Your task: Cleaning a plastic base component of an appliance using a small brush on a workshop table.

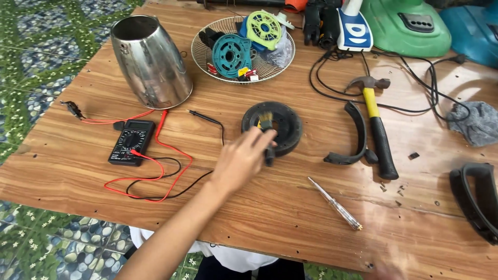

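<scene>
The wooden table (290,207) is big and brown. A shiny metal kettle (150,59) stands at its far left. In the middle lies a round black base (282,122) with holes. The left hand (241,158) has its fingers closed around a small black brush (266,140), bristles on the base. The right hand is out of sight.

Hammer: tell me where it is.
In the head view, the hammer lies right of centre on the table, beside a curved black handle piece.
</scene>
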